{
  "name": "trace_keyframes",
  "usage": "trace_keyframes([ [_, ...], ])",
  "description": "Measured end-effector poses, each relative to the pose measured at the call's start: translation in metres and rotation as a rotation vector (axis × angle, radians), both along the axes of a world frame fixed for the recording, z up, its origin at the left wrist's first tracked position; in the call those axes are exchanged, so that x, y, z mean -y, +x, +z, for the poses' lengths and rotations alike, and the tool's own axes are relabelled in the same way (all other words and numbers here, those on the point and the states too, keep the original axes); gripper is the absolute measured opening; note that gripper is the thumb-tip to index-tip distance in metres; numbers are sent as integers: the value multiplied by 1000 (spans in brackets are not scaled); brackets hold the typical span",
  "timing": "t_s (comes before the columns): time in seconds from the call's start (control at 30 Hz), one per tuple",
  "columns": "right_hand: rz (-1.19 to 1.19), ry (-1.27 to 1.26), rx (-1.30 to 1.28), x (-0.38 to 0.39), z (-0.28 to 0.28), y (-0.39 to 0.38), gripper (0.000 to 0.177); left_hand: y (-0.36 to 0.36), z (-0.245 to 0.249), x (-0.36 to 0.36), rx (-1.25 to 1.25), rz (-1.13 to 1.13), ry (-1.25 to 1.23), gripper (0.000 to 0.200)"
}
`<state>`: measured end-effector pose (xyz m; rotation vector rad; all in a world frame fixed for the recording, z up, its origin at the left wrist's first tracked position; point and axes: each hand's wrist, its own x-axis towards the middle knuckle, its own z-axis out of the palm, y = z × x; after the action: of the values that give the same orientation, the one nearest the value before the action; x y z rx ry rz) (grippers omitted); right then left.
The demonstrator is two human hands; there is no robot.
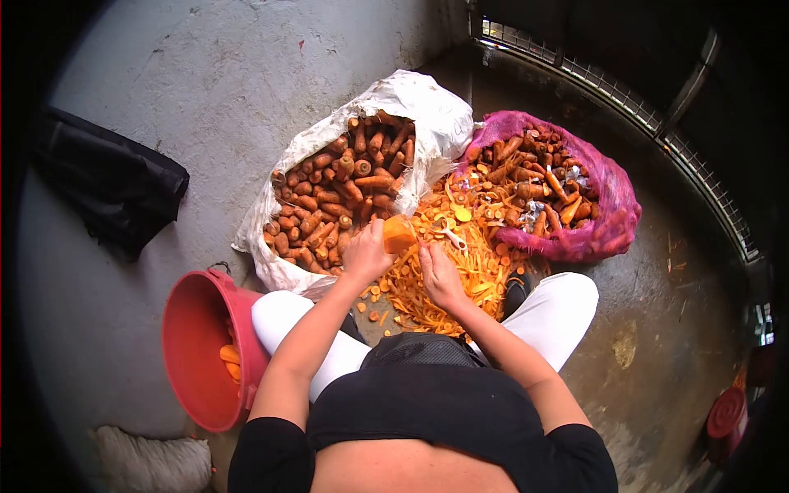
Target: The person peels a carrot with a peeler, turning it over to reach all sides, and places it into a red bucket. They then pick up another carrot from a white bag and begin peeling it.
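My left hand (367, 253) is closed around a thick peeled carrot (399, 234), its smooth bright orange end pointing right. Close beside the carrot's lower right side is my right hand (441, 275), fingers pressed together; what they hold, if anything, is too small to make out. A pale-handled peeler (452, 236) appears just beyond the right fingers, over the heap of orange peelings (448, 283) and cut carrot ends between my legs. Unpeeled carrots (329, 197) fill a large white sack (423, 99) ahead of my left hand.
A pink mesh sack (620, 205) at the right holds carrots, cut pieces and scraps. By my left knee a red bucket (185, 353) leans with peeled carrots (231, 361) inside. Black sheeting (115, 181) lies far left, a pale sack (152, 460) lower left, a red container (726, 419) lower right.
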<state>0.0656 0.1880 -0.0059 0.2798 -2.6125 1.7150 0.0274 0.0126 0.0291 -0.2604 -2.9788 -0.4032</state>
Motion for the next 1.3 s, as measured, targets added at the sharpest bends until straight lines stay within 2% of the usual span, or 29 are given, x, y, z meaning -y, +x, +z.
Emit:
trace_keyframes([
  [0.23, 89, -65, 81, 4, -4, 7, 35, 7, -23, 10, -160, -40, -91, 49],
  [0.47, 41, 30, 81, 15, -21, 12, 33, 11, -48, 13, -75, 6, 34, 46],
  [0.63, 63, 35, 199, 20, -30, 10, 36, 20, -56, 19, -36, 24, 71, 42],
  [0.73, 80, 24, 160, 22, -32, 13, 37, 20, -51, 21, 10, 54, 95, 43],
  [1.07, 43, 84, 148, 24, -34, 12, 36, 15, -64, 21, -16, 66, 88, 46],
  [1.3, 35, 81, 117, 25, -37, 10, 36, 18, -53, 20, 4, 54, 68, 46],
])
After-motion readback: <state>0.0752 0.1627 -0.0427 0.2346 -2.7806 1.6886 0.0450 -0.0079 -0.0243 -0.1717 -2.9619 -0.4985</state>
